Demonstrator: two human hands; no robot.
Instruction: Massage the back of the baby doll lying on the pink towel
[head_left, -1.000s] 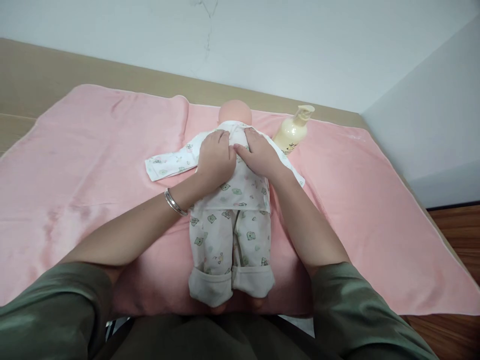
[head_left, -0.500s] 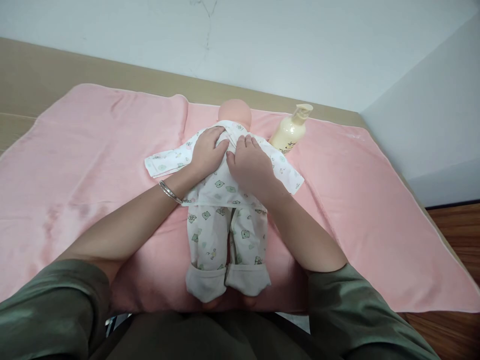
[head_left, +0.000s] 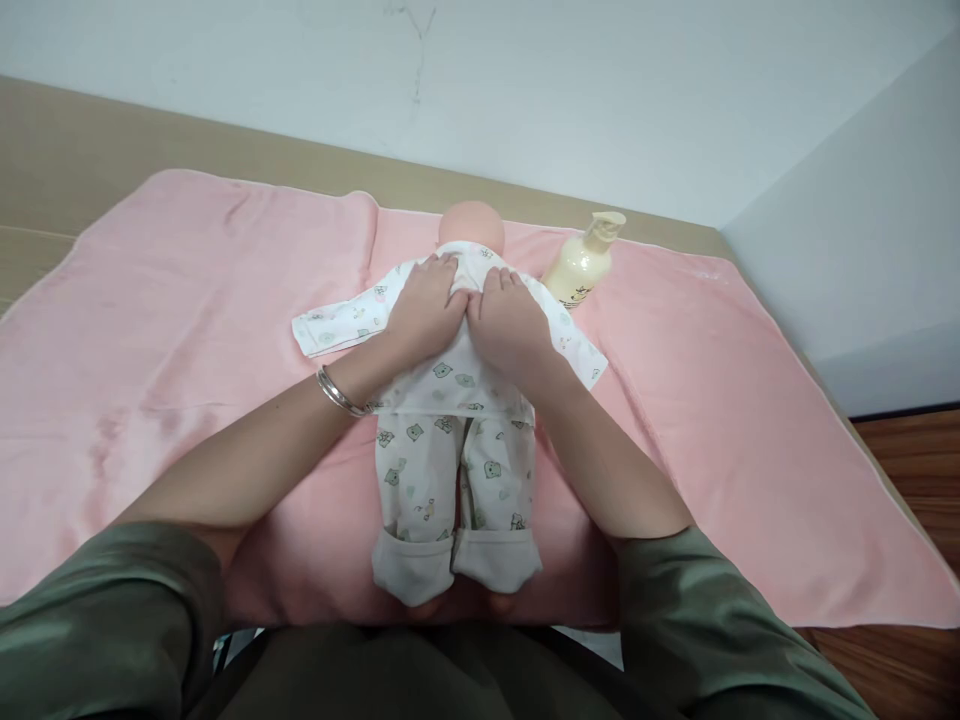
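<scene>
The doll [head_left: 456,388] is laid lengthwise from near edge toward far edge of the blanket [head_left: 750,430], covered equally by left hand [head_left: 426,308] and right hand [head_left: 510,322], each grip spread flat.

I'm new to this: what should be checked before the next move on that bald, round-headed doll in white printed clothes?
1. Left hand on the white, printed cloth shirt: ok, resting on its upper part.
2. Right hand beside it on the shirt: ok.
3. Bald doll lying on the pink, soft-looking blanket: ok.
4. Pale-yellow, glossy pump bottle clear of the shirt's sleeve: cannot tell, its base is partly hidden.
5. Jewellery off: not ok, silver-coloured metal bangle on left wrist.
</scene>
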